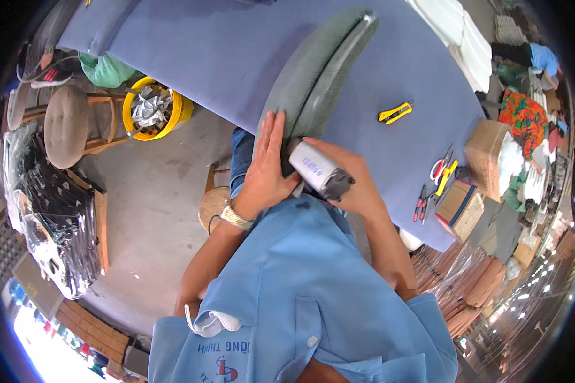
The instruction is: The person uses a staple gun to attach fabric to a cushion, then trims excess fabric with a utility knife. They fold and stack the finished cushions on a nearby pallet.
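A long, curved grey-green upholstered piece (pixel 313 76) lies across the table's near edge, its narrow tip pointing away to the right. A dark groove runs along its length. My left hand (pixel 267 169) rests on its near end with fingers stretched out flat and thumb apart. In my right hand (pixel 354 172) is a silver, box-shaped tool, seemingly a staple gun (pixel 314 167), with a dark end cap. My fingers wrap round it, and it sits against the near end of the piece. The tool's nose is hidden from above.
On the blue-grey table (pixel 191 57) lie a yellow utility knife (pixel 395 113), scissors (pixel 438 169), another yellow cutter (pixel 447 177) and red-handled pliers (pixel 420 204). A cardboard box (pixel 485 156) stands at the right. A yellow bucket (pixel 184 113) of scraps and stools (pixel 66 126) stand left.
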Motion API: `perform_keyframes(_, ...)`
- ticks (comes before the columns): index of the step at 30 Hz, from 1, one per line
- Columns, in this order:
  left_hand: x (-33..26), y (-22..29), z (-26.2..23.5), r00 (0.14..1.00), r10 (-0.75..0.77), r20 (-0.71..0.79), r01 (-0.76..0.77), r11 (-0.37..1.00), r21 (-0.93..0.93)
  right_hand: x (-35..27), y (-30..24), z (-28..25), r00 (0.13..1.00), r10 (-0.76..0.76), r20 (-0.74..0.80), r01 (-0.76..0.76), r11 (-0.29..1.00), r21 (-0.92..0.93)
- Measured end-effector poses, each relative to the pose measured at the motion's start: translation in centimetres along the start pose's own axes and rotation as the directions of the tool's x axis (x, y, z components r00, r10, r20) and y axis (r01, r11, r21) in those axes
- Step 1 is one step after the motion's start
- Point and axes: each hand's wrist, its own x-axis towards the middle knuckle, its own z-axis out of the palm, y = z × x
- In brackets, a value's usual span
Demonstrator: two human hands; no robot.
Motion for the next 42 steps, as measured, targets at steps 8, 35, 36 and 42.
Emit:
perform_keyframes(8, -0.5, -3.3, -0.2, 0.972, -0.187, 0.144, 0.204, 0.973, -0.111, 0.4, 1.1, -1.4, 0.994, 0.087, 0.059, -0.081, 0.992, -0.102)
perform_keyframes(35, 0.4, 0.4, 1.1, 0.938, -0.346, 0.014, 0.330, 0.904, 0.273, 1.1, 0.9, -1.7, 0.946, 0.264, 0.189, -0.272, 0.962, 0.016)
perform_keyframes(36, 0.2, 0.5, 1.3, 0.936, -0.352, 0.017, 0.334, 0.901, 0.275, 1.1, 0.9, -1.7, 0.952, 0.248, 0.182, -0.253, 0.968, 0.006)
perform_keyframes(42, 0.3, 0.4, 1.1, 0.947, -0.321, 0.009, 0.307, 0.911, 0.274, 0.4, 1.1, -2.1, 0.953, 0.230, 0.198, -0.230, 0.973, -0.021)
